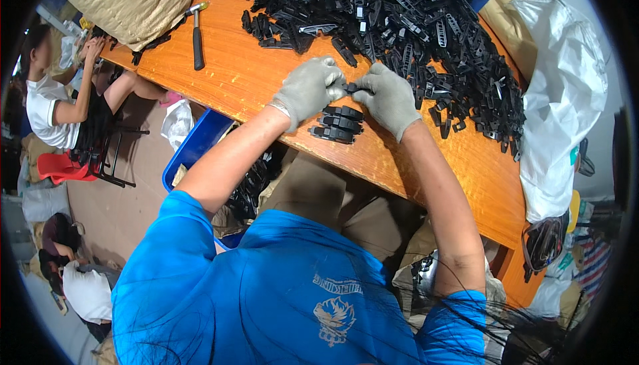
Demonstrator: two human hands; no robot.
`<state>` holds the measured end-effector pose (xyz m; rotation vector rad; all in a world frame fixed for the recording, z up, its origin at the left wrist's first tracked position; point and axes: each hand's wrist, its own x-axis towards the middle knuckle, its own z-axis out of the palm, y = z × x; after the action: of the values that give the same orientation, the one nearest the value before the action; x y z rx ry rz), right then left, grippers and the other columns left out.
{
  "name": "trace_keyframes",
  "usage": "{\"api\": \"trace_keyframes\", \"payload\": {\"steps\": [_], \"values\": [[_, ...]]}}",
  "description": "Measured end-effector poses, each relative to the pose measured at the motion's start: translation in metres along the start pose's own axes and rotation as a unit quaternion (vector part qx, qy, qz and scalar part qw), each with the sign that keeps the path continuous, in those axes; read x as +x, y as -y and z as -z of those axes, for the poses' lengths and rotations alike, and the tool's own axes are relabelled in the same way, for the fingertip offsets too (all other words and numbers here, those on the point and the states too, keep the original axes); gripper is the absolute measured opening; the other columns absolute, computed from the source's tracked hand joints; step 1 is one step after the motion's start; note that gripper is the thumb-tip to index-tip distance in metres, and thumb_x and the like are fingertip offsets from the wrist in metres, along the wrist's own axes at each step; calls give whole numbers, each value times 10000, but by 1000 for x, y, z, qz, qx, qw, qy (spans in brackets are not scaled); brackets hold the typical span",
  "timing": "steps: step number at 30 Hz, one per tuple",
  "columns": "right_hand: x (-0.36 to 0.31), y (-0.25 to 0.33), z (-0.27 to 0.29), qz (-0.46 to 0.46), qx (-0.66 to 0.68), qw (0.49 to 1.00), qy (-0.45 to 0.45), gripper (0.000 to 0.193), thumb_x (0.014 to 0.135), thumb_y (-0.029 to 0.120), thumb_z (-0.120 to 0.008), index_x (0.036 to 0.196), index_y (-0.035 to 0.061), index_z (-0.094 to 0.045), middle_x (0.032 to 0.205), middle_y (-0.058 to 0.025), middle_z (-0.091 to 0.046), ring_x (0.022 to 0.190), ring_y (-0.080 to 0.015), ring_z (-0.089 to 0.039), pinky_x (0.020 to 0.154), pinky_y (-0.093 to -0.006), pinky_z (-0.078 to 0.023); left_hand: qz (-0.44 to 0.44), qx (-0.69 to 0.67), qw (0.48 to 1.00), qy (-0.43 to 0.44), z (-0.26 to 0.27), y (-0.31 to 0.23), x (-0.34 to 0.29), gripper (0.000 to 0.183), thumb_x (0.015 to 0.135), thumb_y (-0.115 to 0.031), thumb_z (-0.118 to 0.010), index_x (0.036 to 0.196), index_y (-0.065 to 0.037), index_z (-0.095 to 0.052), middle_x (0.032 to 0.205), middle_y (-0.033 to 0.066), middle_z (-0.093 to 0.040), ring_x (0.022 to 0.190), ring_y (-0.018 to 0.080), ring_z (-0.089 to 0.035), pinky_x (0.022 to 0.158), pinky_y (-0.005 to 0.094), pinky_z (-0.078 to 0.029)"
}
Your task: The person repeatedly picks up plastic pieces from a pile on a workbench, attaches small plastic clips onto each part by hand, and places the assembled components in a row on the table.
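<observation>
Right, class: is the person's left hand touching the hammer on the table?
Apart. The head view shows bare orange tabletop lying between the gloved left hand and the hammer.

Small black part (350,88), held two-handed

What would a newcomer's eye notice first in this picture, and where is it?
Probably the big heap of black parts along the far side of the orange wooden table, from middle to right. Next, the left hand and right hand, both in grey gloves, are close together at a small dark piece, just beyond a group of black pieces near the table's front edge.
</observation>
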<state>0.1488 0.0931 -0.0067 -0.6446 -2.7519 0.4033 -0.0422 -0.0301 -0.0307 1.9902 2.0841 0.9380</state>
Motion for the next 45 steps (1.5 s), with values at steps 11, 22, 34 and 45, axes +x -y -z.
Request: {"api": "trace_keyframes", "payload": {"steps": [11, 22, 34, 45], "values": [[-54, -39, 33, -201, -98, 968, -111, 288, 946, 297, -812, 1161, 107, -797, 1124, -151, -768, 1040, -353, -756, 918, -466, -605, 15, 54, 998, -28, 8, -2, 36, 359, 1012, -275, -715, 1336, -120, -728, 1263, 174, -731, 1195, 385, -699, 1062, 484, -555], [-77, -38, 38, -218, 14, 976, -2, 303, 808, 202, -917, 1013, 55, -749, 1024, -181, -759, 1010, -382, -749, 876, -471, -593, 25, 7, 999, 37, 1, -17, 16, 194, 926, -170, -787, 1042, -69, -669, 1018, 162, -714, 1031, 388, -689, 916, 488, -541], [-67, -27, 42, -214, 105, 969, 71, 339, 772, 212, -947, 1029, 33, -819, 1010, -185, -767, 973, -350, -753, 875, -428, -591, -7, -9, 1000, -5, 2, -5, 0, 277, 894, -168, -835, 1153, -97, -767, 1130, 111, -744, 1127, 342, -674, 997, 451, -531], [-18, -12, 4, -134, 94, 986, -31, 279, 785, 217, -932, 1011, 75, -848, 1012, -167, -717, 996, -347, -719, 916, -435, -580, -22, 1, 1000, -8, -9, -2, 2, 162, 902, -196, -824, 1042, -118, -800, 1075, 68, -728, 1041, 323, -659, 957, 445, -523]]}}
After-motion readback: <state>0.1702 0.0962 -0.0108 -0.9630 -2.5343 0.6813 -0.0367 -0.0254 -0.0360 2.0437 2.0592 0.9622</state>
